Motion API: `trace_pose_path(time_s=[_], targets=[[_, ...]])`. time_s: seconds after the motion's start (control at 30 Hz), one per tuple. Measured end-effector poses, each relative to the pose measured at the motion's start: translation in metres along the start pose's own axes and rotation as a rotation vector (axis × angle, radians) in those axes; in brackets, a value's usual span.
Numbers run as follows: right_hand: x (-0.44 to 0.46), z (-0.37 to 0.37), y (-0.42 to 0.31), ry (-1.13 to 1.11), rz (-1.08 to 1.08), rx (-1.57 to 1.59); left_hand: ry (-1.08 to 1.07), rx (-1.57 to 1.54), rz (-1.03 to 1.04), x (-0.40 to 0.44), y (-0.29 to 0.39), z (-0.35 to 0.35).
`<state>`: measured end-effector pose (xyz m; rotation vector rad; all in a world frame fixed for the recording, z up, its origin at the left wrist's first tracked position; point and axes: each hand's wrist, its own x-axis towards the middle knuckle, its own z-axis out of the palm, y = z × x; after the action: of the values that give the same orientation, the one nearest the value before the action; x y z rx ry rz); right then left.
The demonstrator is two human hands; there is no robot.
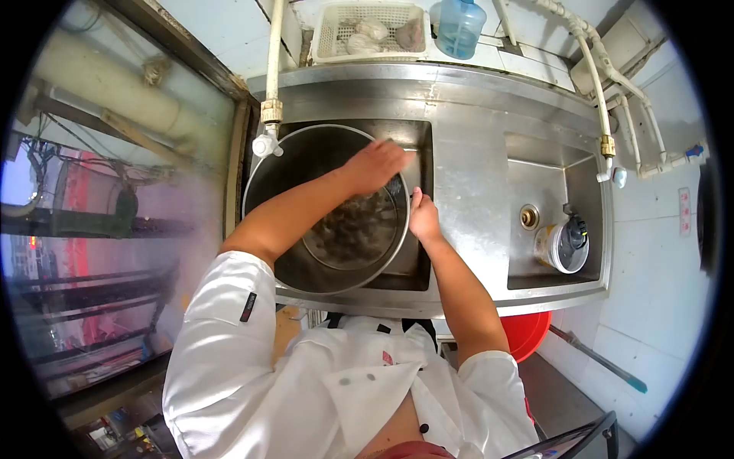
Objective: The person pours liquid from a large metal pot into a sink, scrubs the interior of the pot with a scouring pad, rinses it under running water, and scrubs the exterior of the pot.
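Observation:
A large round metal pot (264,229) stands tilted in the left sink basin. Dark lumps (355,226), too blurred to identify, lie at its bottom. My left hand (378,164) reaches across the pot to the inner right side near the rim, its fingers stretched out and slightly blurred, with nothing visible in them. At the pot's right edge, my right hand (424,217) is closed on the rim, partly hiding its own fingers. A white pipe ends in a tap (267,144) over the pot's upper left rim.
Behind the steel counter (470,183) sit a white basket (329,38) with pale bundles and a blue plastic jug (459,29). The right basin (527,268) holds a white bucket (547,246) with a dark object. A red tub (527,336) stands below the counter's front edge.

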<state>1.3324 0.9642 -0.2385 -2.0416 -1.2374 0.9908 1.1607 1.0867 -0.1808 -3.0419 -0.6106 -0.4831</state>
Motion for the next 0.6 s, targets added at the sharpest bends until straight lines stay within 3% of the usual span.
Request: trace_pose_path(time_s=[0.03,0.13,0.17,0.23,0.27,0.33,0.4,0.43,0.6], targets=[[0.002,0.000,-0.002,0.006,0.015,-0.005,0.100,0.087,-0.086,-0.006,-0.012,0.003],[0.005,0.003,0.003,0.028,0.019,-0.011,-0.117,0.137,-0.533,-0.039,-0.057,-0.020],[0.005,0.005,0.005,0.044,0.008,-0.007,-0.082,0.368,-0.566,-0.076,-0.080,-0.005],[0.007,0.005,0.003,0.034,0.015,-0.006,-0.214,0.324,-0.757,-0.126,-0.091,-0.042],[0.006,0.005,0.003,0.028,0.030,-0.009,0.055,0.565,-0.565,-0.176,-0.094,-0.031],[0.004,0.005,0.001,0.036,0.033,0.012,-0.435,0.313,-1.008,-0.188,-0.057,-0.089],[0.002,0.003,-0.003,0.045,0.033,0.017,-0.218,0.383,-1.138,-0.213,-0.010,-0.102],[0.002,0.003,-0.003,0.035,0.032,0.021,-0.224,0.389,-1.144,-0.223,0.009,-0.103],[-0.002,0.002,-0.005,0.005,0.013,0.014,-0.224,0.263,-1.572,-0.245,0.087,-0.103]])
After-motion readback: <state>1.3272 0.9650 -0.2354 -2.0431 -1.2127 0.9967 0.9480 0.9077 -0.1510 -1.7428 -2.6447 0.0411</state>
